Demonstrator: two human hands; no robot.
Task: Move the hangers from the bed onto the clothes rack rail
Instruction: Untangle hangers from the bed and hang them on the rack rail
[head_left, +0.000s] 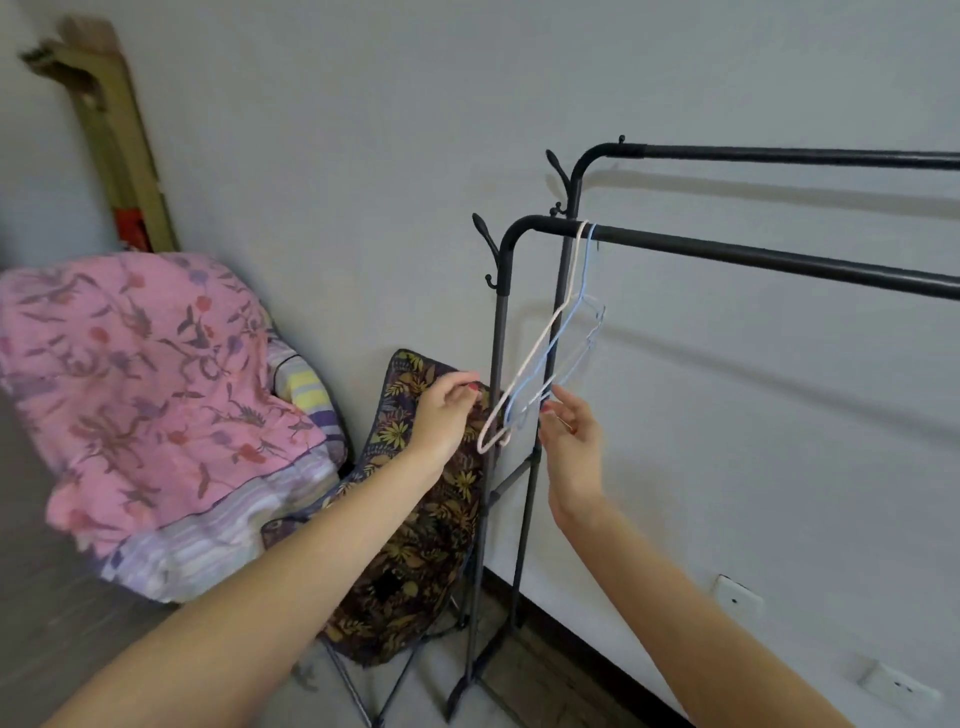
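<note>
Two thin hangers hang side by side by their hooks at the left end of the black rack's front rail (727, 253): a pale pink hanger (535, 353) and a light blue hanger (587, 270). Both tilt down to the left. My right hand (571, 436) is just below them, fingers relaxed, fingertips at the hangers' lower bars. To the left of the pink hanger's lower tip is my left hand (447, 410), fingers loosely curled and holding nothing. The rear rail (779, 156) is bare.
A bed at the left carries a pink flowered quilt (145, 374) and a striped pillow (306, 389). A folding chair with dark leaf-print fabric (415, 519) stands between bed and rack. Wall sockets (735, 597) sit low on the grey wall.
</note>
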